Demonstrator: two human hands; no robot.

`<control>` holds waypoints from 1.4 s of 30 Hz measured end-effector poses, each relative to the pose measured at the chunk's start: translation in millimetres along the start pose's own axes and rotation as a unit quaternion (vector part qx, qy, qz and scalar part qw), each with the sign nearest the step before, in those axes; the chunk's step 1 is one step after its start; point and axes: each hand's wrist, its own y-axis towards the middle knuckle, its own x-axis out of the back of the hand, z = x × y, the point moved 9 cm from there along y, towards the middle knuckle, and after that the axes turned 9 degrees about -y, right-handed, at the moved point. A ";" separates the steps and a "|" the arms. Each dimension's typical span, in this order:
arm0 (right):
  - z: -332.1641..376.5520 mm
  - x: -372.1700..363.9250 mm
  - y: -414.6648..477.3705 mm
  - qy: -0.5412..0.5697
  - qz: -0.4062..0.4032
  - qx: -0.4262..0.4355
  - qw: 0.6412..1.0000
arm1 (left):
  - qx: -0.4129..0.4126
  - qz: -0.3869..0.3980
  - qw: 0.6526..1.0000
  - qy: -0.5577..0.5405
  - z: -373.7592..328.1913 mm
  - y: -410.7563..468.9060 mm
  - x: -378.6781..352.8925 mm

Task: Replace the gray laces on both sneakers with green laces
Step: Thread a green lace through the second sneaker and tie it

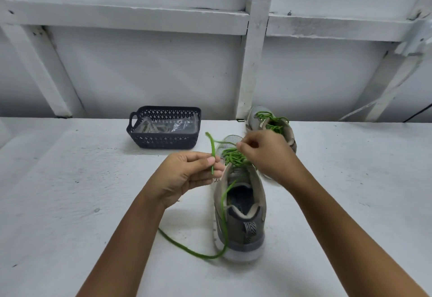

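**Second sneaker nearly laced, ends loose**

Near gray mesh sneaker (240, 214) stands heel toward the wearer on the white desk (70, 203). Its green cord lace (233, 156) crosses the eyelets in a dense bunch over the tongue. No gray lace shows on it.

Left hand (187, 175) pinches one free stretch of the lace between thumb and fingertips, end sticking up. Right hand (264, 154) is curled over the top of the lacing, thumb and forefinger nipping a strand there (exact eyelet hidden by the fingers). Another loose length runs out of the shoe, down its left side and across the desk.

Far gray sneaker (271, 128), just behind the right hand, already carries green lacing; whether it is tied I cannot tell.

Dark plastic lattice basket (163, 130) sits further back on the left, holding pale laces (152, 129) and clear wrapping, probably the removed gray ones.

Judgement: swap almost done. Left to do: the last threading, evening the ends, perhaps tying.
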 end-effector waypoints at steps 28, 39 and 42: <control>-27.1 -57.4 -12.0 0.130 0.095 -0.054 0.985 | -0.183 -0.143 0.964 0.134 11.6 11.7 3.1; -24.1 -60.7 -12.2 0.119 0.090 -0.042 0.988 | -0.221 -0.184 0.931 0.223 15.0 5.6 4.7; -25.3 -61.9 -12.2 0.129 0.086 -0.045 0.987 | -0.223 -0.194 0.922 0.249 14.3 5.4 5.5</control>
